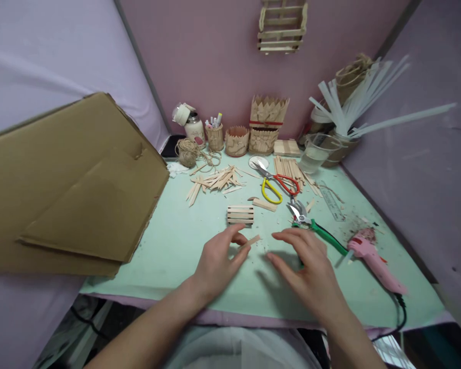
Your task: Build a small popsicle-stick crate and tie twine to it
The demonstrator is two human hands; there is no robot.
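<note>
Flat wooden stick [255, 239] sits between your left hand's [217, 261] pinched fingertips, near the slatted wooden piece [240, 215]; one-end grip, could twist loose. Your right hand [309, 259], fingers parted, nothing visible between, might snag the close-lying pruning shears [326, 236].

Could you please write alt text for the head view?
The person's left hand holds a wooden strip over a green tabletop, the open right hand beside it; nearby lie a slatted wooden piece, scissors and a pink glue gun.
</note>
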